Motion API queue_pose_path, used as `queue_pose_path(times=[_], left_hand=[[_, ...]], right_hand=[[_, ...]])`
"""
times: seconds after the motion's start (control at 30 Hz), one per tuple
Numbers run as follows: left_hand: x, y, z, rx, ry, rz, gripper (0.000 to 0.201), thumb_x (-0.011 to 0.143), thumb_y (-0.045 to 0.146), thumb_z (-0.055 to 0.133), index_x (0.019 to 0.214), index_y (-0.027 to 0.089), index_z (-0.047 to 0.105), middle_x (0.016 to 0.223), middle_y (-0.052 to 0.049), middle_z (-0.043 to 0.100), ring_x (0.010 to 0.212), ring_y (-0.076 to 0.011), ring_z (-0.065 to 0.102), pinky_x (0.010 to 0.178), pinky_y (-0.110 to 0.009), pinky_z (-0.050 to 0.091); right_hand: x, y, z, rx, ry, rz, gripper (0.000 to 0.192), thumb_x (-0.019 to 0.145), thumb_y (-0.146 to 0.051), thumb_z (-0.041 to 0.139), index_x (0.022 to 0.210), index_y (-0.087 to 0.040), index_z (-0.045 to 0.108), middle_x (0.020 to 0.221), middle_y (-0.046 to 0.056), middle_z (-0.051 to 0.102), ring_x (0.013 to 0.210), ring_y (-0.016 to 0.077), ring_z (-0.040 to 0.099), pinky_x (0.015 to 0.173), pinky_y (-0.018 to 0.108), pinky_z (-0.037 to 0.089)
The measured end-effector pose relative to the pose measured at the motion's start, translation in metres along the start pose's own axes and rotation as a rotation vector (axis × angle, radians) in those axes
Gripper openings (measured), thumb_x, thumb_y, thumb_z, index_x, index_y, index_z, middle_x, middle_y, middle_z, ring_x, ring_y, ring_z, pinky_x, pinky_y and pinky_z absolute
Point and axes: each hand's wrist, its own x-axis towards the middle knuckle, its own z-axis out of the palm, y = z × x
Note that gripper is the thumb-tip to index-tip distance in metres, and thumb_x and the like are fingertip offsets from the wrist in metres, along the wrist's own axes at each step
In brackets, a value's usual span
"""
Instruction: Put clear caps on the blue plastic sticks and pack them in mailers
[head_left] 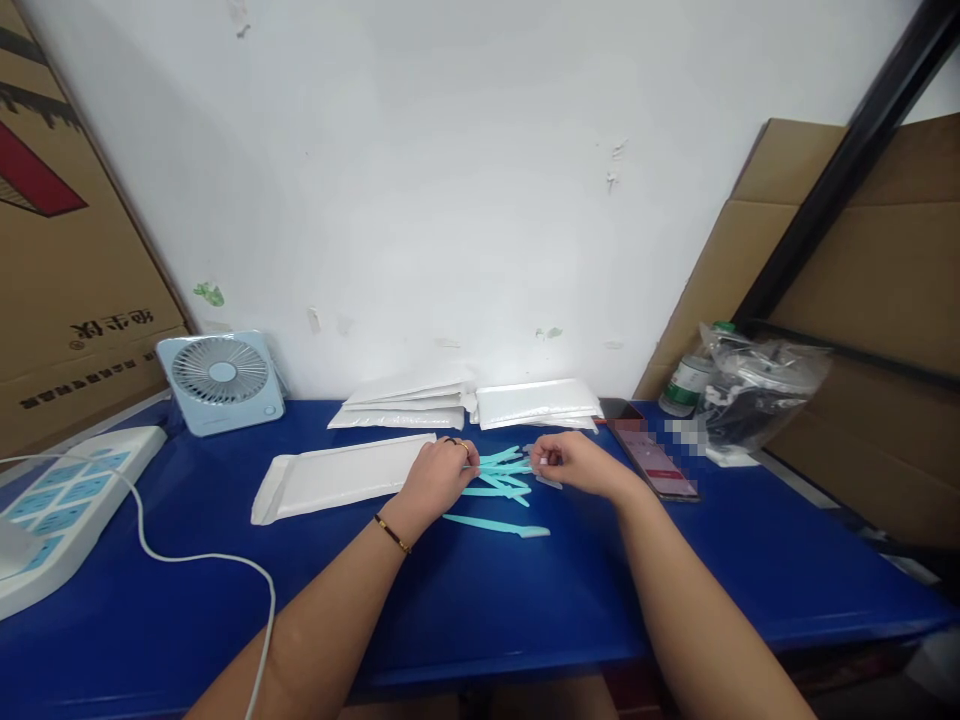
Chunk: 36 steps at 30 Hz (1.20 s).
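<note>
Several slim turquoise plastic sticks [501, 478] lie in a loose pile on the blue table [525, 600]. My left hand [439, 475], with rings and a dark bracelet, pinches the left ends of some of them. My right hand [574, 462] grips the pale right ends of the same bunch. One stick [496, 525] lies apart, nearer to me. A white padded envelope [337, 478] lies flat just left of my left hand.
Two stacks of white envelopes [465, 402] sit by the wall. A small blue fan [221, 380] and a power strip [64, 505] with a white cable are at left. A phone [654, 460], a bottle [686, 383], a plastic bag [757, 390] and cardboard stand right.
</note>
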Motion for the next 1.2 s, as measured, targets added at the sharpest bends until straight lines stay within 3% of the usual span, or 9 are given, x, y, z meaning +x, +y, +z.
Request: queue_pose_path(times=[0.33, 0.57, 0.63, 0.7, 0.77, 0.83, 1.03, 1.2], left_hand=[[0.001, -0.007, -0.006, -0.036, 0.054, -0.019, 0.010, 0.082, 0.027, 0.053, 0.083, 0.021, 0.061, 0.085, -0.003, 0.066, 0.085, -0.0200, 0.058, 0.072, -0.029, 0.040], [0.000, -0.001, -0.006, -0.098, 0.047, 0.023, 0.010, 0.080, 0.028, 0.056, 0.083, 0.021, 0.062, 0.085, -0.003, 0.066, 0.083, -0.0188, 0.058, 0.070, -0.027, 0.040], [-0.003, 0.002, -0.006, -0.154, -0.023, 0.033, 0.010, 0.079, 0.029, 0.056, 0.081, 0.020, 0.062, 0.082, -0.002, 0.066, 0.079, -0.0173, 0.058, 0.065, -0.025, 0.040], [-0.005, 0.005, -0.003, -0.228, -0.164, 0.043, 0.011, 0.077, 0.030, 0.058, 0.080, 0.021, 0.063, 0.077, 0.000, 0.066, 0.071, -0.0151, 0.059, 0.059, -0.023, 0.039], [-0.008, 0.008, 0.001, -0.257, -0.286, 0.059, 0.010, 0.074, 0.029, 0.061, 0.078, 0.021, 0.064, 0.072, 0.001, 0.066, 0.064, -0.0136, 0.058, 0.055, -0.022, 0.037], [-0.010, 0.010, 0.007, -0.225, -0.320, 0.070, 0.009, 0.071, 0.028, 0.063, 0.076, 0.021, 0.065, 0.071, 0.002, 0.067, 0.062, -0.0134, 0.057, 0.053, -0.022, 0.035], [-0.006, 0.011, 0.018, -0.180, -0.241, 0.086, 0.013, 0.078, 0.026, 0.054, 0.079, 0.022, 0.066, 0.075, 0.000, 0.068, 0.068, -0.0145, 0.059, 0.056, -0.022, 0.037], [0.007, 0.007, 0.025, -0.057, -0.143, 0.035, 0.018, 0.079, 0.018, 0.050, 0.085, 0.023, 0.066, 0.088, -0.001, 0.067, 0.080, -0.0167, 0.060, 0.066, -0.024, 0.041]], right_hand=[[-0.001, 0.002, -0.003, 0.111, 0.069, 0.002, 0.016, 0.075, -0.031, 0.059, 0.080, -0.016, 0.064, 0.063, 0.000, 0.058, 0.057, 0.0117, 0.050, 0.053, 0.022, 0.039], [0.002, -0.009, 0.006, 0.110, 0.073, -0.008, 0.018, 0.074, -0.032, 0.061, 0.081, -0.016, 0.065, 0.064, 0.001, 0.059, 0.057, 0.0113, 0.050, 0.052, 0.021, 0.038], [0.001, -0.011, 0.006, 0.143, -0.019, 0.001, 0.019, 0.073, -0.033, 0.062, 0.079, -0.015, 0.066, 0.063, 0.001, 0.060, 0.055, 0.0115, 0.051, 0.051, 0.022, 0.039], [0.000, -0.010, 0.004, 0.175, -0.116, 0.026, 0.023, 0.072, -0.036, 0.064, 0.080, -0.014, 0.067, 0.063, 0.002, 0.061, 0.054, 0.0121, 0.053, 0.051, 0.022, 0.040], [-0.002, -0.005, -0.001, 0.176, -0.113, 0.051, 0.027, 0.073, -0.039, 0.063, 0.081, -0.014, 0.068, 0.065, 0.003, 0.062, 0.055, 0.0125, 0.053, 0.051, 0.023, 0.041], [-0.003, 0.002, -0.006, 0.135, -0.042, 0.072, 0.027, 0.074, -0.039, 0.061, 0.079, -0.013, 0.068, 0.065, 0.003, 0.062, 0.056, 0.0121, 0.053, 0.052, 0.022, 0.040], [-0.002, 0.026, -0.012, -0.065, 0.069, 0.152, 0.013, 0.069, -0.024, 0.059, 0.074, -0.016, 0.068, 0.065, 0.002, 0.064, 0.057, 0.0129, 0.055, 0.052, 0.022, 0.038], [0.001, 0.028, -0.007, -0.159, -0.014, 0.219, 0.011, 0.061, -0.021, 0.066, 0.070, -0.017, 0.069, 0.064, 0.001, 0.065, 0.058, 0.0143, 0.057, 0.051, 0.022, 0.037]])
